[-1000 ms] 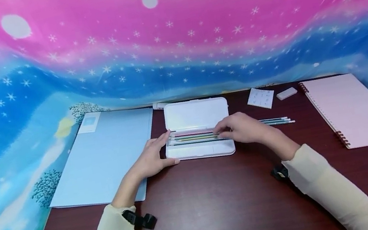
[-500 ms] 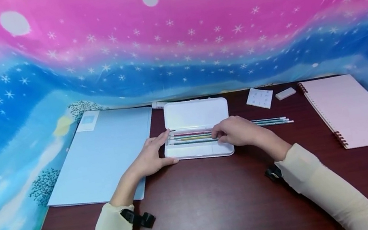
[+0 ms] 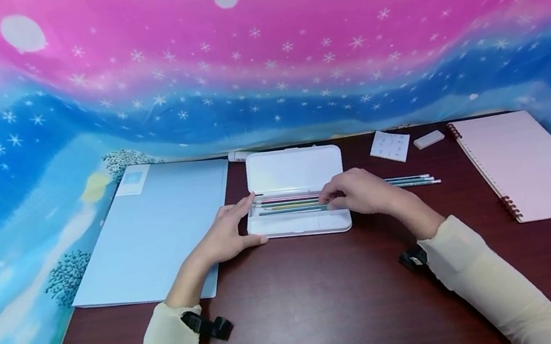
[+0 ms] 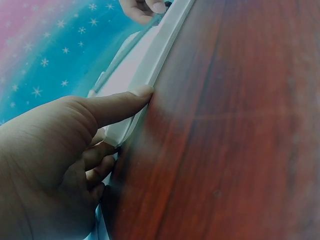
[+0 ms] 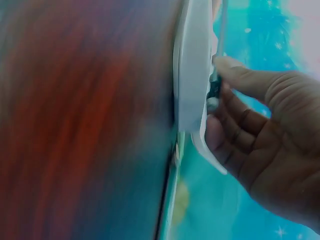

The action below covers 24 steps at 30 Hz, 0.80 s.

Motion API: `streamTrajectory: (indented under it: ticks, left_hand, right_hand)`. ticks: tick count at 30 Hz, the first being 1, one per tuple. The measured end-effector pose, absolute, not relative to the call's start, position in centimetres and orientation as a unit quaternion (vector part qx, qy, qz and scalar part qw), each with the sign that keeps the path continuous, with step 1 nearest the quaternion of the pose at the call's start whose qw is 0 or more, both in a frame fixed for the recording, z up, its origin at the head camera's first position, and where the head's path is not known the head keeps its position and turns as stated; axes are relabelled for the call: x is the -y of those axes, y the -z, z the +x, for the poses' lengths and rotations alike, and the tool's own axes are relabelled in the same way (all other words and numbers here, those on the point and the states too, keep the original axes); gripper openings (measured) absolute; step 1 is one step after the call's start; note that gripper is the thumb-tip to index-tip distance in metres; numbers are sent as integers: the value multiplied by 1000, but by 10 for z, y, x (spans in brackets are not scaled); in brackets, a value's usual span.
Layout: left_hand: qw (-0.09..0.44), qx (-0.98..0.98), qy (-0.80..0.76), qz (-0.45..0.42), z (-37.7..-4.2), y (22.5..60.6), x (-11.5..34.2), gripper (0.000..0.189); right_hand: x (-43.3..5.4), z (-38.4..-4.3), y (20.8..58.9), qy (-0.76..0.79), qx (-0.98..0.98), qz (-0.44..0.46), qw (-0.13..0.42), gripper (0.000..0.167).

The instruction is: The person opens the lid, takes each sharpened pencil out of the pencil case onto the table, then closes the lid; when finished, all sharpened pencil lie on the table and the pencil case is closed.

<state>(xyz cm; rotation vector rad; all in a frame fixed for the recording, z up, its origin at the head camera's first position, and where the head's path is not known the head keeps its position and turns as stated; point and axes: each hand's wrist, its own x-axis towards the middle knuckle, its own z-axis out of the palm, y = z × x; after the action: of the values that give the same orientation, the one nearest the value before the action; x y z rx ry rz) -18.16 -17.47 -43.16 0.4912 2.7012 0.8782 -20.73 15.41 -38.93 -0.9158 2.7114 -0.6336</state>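
A white pencil case (image 3: 294, 170) lies with its lid raised at the back of the table, several pencils (image 3: 288, 199) side by side in its tray. My left hand (image 3: 226, 236) grips the case's left end, the thumb along the front edge and the other fingers round the corner. Over the tray's right part, my right hand (image 3: 362, 190) pinches a green pencil (image 5: 214, 87) near its eraser end between thumb and fingers. That pencil (image 3: 290, 212) stretches leftward over the tray, in front of the others; whether it touches the bottom cannot be told.
More pencils (image 3: 412, 180) lie on the table right of the case, partly behind my right hand. A blue folder (image 3: 164, 228) lies left and a pink spiral notebook (image 3: 539, 162) right. Behind are a small paper (image 3: 390, 145), an eraser (image 3: 429, 139) and a white tube (image 3: 238, 157).
My right hand has shifted slightly left, then back right, with the green pencil, which now shows more plainly at the front of the tray. The left hand has stayed on the case.
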Motion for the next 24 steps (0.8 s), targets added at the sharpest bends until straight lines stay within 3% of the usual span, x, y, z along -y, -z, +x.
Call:
streamTrajectory:
  ticks: [7,24]
  left_hand:
    - [124,-930,-300,170,-180,430,175,100]
    - [120,-929,-302,176,-180,430,174,100]
  right_hand:
    - [-176,-207,386,236,-922,-299,69,19]
    - [-248,-203,391,259,-932,-252,41,18]
